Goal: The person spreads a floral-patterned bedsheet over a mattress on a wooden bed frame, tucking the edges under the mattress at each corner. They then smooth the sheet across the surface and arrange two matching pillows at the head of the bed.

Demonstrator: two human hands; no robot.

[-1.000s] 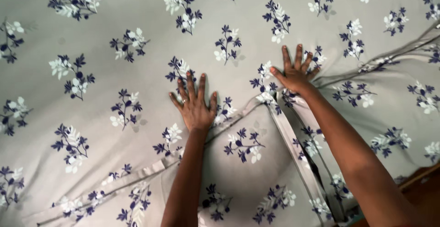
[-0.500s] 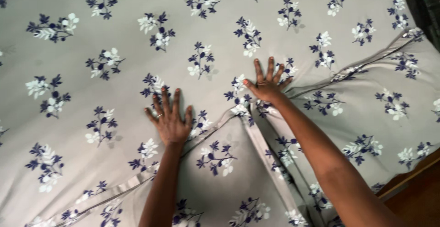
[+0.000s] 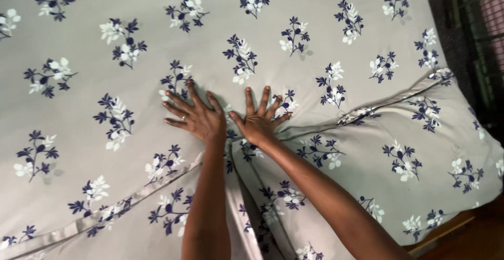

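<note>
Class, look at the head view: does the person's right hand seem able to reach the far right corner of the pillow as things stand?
Probably yes. The right hand lies flat on the floral sheet at the pillow's inner end, and nothing lies on the cloth between it and the far corner. The arm would have to stretch or the person lean.

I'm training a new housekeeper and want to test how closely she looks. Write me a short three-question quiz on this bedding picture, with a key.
1. True or false: both hands lie flat, fingers spread, on the floral sheet.
2. Which hand wears a ring? A) left hand B) right hand C) neither
3. Fill in: the two pillows, one on the right and one on the left, meet in a seam just below the ____.

Key:
1. True: both palms press down, side by side, holding nothing.
2. A: the ring shows on a left finger.
3. Hands: the pillow edges run together beneath the wrists.
</note>
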